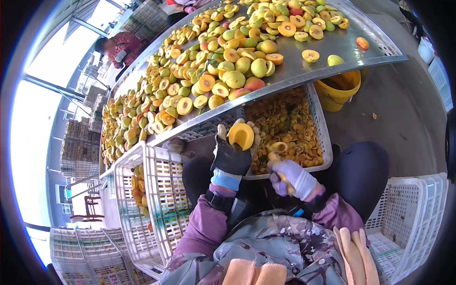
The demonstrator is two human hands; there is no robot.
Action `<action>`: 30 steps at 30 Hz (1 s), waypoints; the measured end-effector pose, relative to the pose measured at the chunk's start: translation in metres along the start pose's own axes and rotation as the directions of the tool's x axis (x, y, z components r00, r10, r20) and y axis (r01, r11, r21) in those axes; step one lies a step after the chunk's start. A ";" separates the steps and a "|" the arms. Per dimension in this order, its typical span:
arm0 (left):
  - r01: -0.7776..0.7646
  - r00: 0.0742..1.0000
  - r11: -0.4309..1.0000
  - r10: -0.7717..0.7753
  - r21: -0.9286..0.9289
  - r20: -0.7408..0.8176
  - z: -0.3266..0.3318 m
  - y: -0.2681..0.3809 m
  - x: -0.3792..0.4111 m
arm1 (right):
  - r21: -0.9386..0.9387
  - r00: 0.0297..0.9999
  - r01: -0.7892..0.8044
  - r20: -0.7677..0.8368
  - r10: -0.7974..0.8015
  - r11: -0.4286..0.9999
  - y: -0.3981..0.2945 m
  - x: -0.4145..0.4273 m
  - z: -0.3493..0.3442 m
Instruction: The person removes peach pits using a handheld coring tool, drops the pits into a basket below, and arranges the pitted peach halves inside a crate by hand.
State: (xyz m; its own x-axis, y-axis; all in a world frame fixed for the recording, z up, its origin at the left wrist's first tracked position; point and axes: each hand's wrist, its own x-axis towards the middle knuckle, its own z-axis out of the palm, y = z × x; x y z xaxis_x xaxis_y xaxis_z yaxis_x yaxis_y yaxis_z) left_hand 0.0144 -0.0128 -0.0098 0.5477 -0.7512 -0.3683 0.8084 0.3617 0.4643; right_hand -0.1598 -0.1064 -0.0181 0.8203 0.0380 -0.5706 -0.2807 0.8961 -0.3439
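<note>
My left hand (232, 156), in a dark-palmed glove with a blue cuff, holds a yellow peach half (235, 132). Its cut side faces up, and a hollow shows where a stone would sit. My right hand (295, 179), in a pale lavender glove, grips a light-coloured tool handle (273, 156); blur hides the tool's working end. A piece of cut peach (279, 146) shows just beyond that tool, though I cannot tell if they touch. Both hands are above my lap, beside a white plastic crate (322, 133) full of stones and scraps (278, 117).
A metal table (294, 71) heaped with halved peaches (206, 82) stands ahead. At my left is a white crate (167, 185) holding peach halves; another white crate (402, 206) stands right. A yellow bucket (336, 94) sits under the table. A co-worker (124, 48) is beyond it.
</note>
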 end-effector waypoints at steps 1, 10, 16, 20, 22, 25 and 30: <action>0.061 0.992 0.994 -0.050 -0.093 0.115 0.000 0.003 0.000 | 0.221 0.997 -0.082 0.019 0.080 0.972 0.002 0.006 -0.002; -0.586 0.772 0.304 0.491 0.751 0.403 0.012 0.063 -0.038 | -0.112 0.988 0.090 -0.113 -0.103 0.990 0.013 0.023 -0.016; -0.641 0.655 0.270 0.681 0.718 0.328 0.007 0.207 -0.130 | -0.232 0.950 0.191 -0.200 -0.239 0.954 0.010 0.022 -0.016; -0.236 0.486 -0.260 0.803 0.936 0.345 -0.062 0.271 -0.156 | -0.226 0.936 0.209 -0.236 -0.262 0.951 0.012 0.025 -0.020; 0.094 0.507 -0.499 0.769 0.862 0.390 -0.101 0.294 -0.161 | -0.265 0.932 0.200 -0.245 -0.267 0.943 0.013 0.026 -0.022; -0.072 0.463 -0.093 0.879 0.993 0.116 -0.131 0.333 -0.152 | -0.306 0.911 0.198 -0.293 -0.290 0.931 0.012 0.028 -0.023; -0.064 0.510 -0.195 0.836 0.979 0.200 -0.098 0.391 -0.138 | -0.324 0.900 0.187 -0.322 -0.294 0.927 0.011 0.034 -0.019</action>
State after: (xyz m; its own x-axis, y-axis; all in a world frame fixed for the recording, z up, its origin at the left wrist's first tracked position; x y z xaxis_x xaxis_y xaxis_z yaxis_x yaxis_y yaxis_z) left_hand 0.2759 0.2865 0.1430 0.9126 -0.1911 0.3614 -0.4035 -0.5630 0.7213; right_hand -0.1447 -0.1035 -0.0549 0.6602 -0.3715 -0.6527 -0.2684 0.6950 -0.6670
